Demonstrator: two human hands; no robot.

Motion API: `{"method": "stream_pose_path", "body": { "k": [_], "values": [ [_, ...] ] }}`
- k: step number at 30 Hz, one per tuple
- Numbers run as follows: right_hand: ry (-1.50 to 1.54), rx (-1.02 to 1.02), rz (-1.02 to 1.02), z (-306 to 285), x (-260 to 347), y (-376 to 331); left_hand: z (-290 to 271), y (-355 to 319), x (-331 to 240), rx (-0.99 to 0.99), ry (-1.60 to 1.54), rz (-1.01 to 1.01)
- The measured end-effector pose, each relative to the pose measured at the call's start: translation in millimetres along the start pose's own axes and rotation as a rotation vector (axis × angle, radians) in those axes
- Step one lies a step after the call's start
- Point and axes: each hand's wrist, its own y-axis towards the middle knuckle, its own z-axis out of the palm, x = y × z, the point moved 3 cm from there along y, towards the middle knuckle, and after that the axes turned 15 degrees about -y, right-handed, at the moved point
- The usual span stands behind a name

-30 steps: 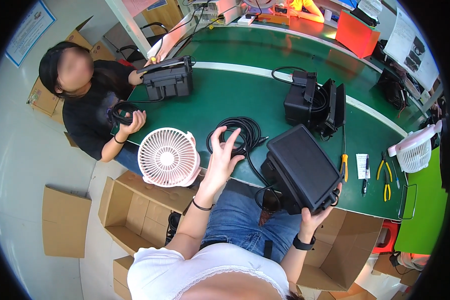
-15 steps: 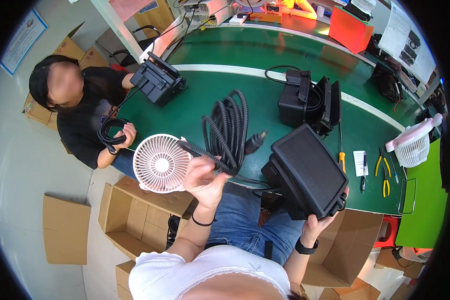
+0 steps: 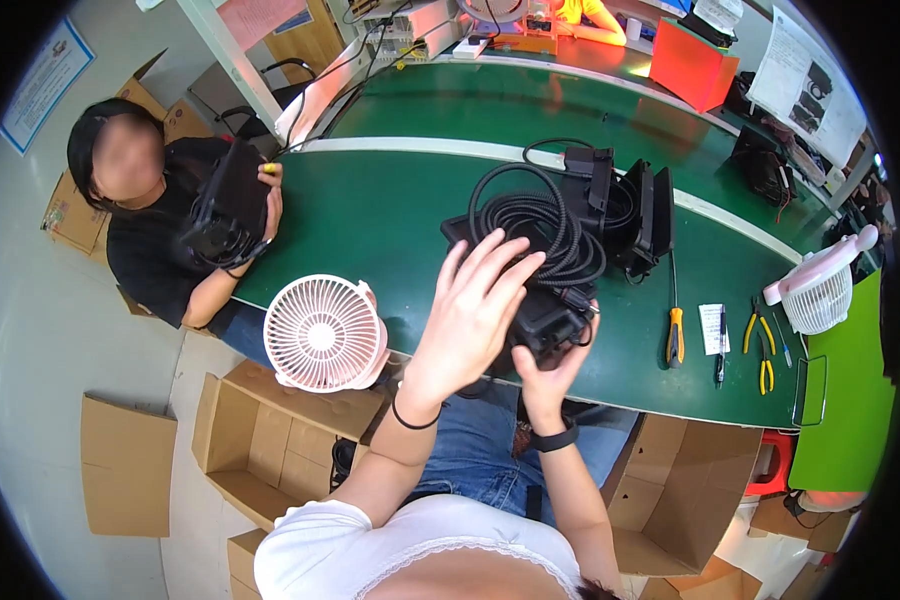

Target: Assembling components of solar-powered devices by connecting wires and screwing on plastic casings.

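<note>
A black plastic box point(image 3: 545, 325) is tilted at the near edge of the green table. My right hand point(image 3: 558, 378) grips its near right side, thumb toward me. On the box lies a looped coil of black corrugated cable point(image 3: 562, 222). My left hand point(image 3: 475, 320) is stretched flat with its fingers apart, the fingertips over the coil's near left side; whether they press on it I cannot tell. Close behind stands another black box point(image 3: 652, 222) with its flap raised and cable inside. Left of my left hand is a pale pink fan point(image 3: 322, 335).
A screwdriver point(image 3: 676, 340), a pen point(image 3: 722, 350) on paper and yellow-handled pliers point(image 3: 767, 372) lie to the right, near a second fan point(image 3: 820, 292). At left, a co-worker holds a black box point(image 3: 232, 205). Open cardboard boxes point(image 3: 225, 455) stand below the table edge.
The cable coil has come down from the air onto the box. My left hand has opened from its grip. The box has turned and moved farther over the table. The co-worker has lifted their box.
</note>
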Motion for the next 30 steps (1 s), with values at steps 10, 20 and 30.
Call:
{"method": "stream_pose_path", "body": {
  "k": [10, 20, 30],
  "values": [
    [-0.5, 0.161, -0.213, 61, -12, 29, 22, -7, 22, -0.106, 0.264, -0.216],
    [-0.596, 0.045, -0.22, -2, 4, 92, 25, 31, 90, -0.308, 0.458, -0.208],
    [-0.776, -0.122, -0.264, -50, -13, 107, 52, 37, 161, -0.438, 0.469, -0.16]
  ]
}}
